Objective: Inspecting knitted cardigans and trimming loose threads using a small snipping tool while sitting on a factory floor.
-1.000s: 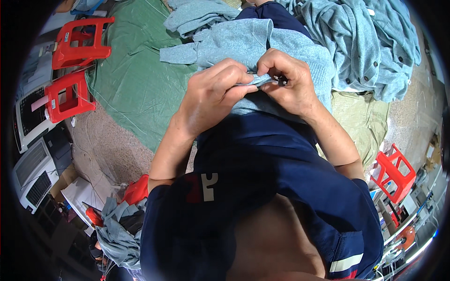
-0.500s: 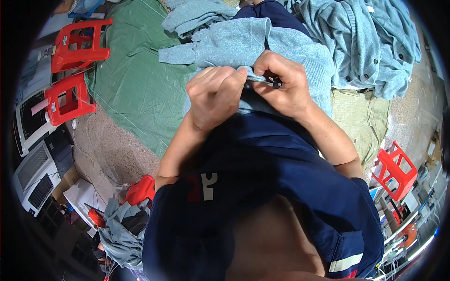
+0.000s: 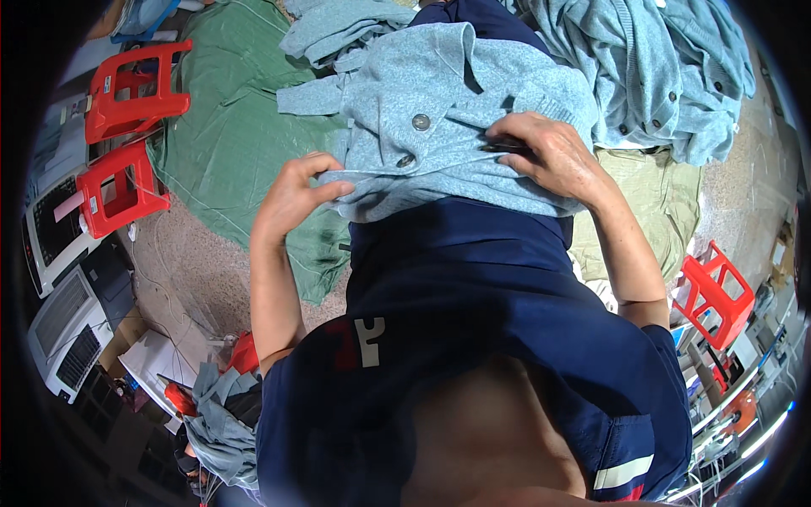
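Observation:
A light blue knitted cardigan (image 3: 397,76) lies across my lap, with two dark buttons showing on its front. My left hand (image 3: 302,188) pinches the cardigan's edge at the left between thumb and fingers. On the right side, my right hand (image 3: 557,160) is curled over the fabric. It holds a small dark tool (image 3: 512,145), mostly hidden by the fingers, so its kind is unclear. The cardigan's edge is stretched between the two hands, and one sleeve points left.
More blue cardigans are heaped at the far right (image 3: 659,76) and far left (image 3: 338,25). A green sheet (image 3: 228,110) covers the floor on the left. Red stools (image 3: 127,190) stand at the left, with another red stool (image 3: 714,296) at the right.
My hands were close together over a bunched bit of fabric. They have moved apart, the left one leftward and down, the right one slightly right. The cardigan's buttons now show.

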`<state>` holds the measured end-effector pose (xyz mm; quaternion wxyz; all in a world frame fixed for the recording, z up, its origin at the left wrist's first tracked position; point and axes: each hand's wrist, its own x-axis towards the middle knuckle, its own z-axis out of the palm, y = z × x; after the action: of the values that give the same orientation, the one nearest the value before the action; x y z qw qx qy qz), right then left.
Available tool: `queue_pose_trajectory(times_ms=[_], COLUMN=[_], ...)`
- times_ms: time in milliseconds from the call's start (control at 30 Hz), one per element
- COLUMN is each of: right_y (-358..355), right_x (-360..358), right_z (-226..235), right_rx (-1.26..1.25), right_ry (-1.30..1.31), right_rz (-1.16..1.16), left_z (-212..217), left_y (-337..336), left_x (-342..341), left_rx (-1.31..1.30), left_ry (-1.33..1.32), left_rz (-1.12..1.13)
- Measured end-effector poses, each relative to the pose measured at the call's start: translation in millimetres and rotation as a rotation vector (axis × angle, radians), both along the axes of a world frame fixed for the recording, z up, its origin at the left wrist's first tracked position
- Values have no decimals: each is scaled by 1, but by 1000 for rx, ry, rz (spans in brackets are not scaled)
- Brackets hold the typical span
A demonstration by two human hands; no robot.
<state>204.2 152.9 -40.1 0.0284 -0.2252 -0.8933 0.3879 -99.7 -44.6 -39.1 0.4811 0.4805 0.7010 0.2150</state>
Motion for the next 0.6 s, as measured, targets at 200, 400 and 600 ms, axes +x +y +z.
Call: queue_pose_trajectory(times_ms=[200,400,600], right_y=[-1,-1,-22], right_x=[-11,-30,-55], right_z=[-6,22,37], right_rx=[115,705,774], right_ry=[28,741,899], right_rz=[137,-31,-26], left_z=[24,52,67], left_y=[-3,20,68], left_x=[-11,23,76], left_rx=[111,78,185], left_ry=[-145,-700,-756], left_rz=[32,326,312])
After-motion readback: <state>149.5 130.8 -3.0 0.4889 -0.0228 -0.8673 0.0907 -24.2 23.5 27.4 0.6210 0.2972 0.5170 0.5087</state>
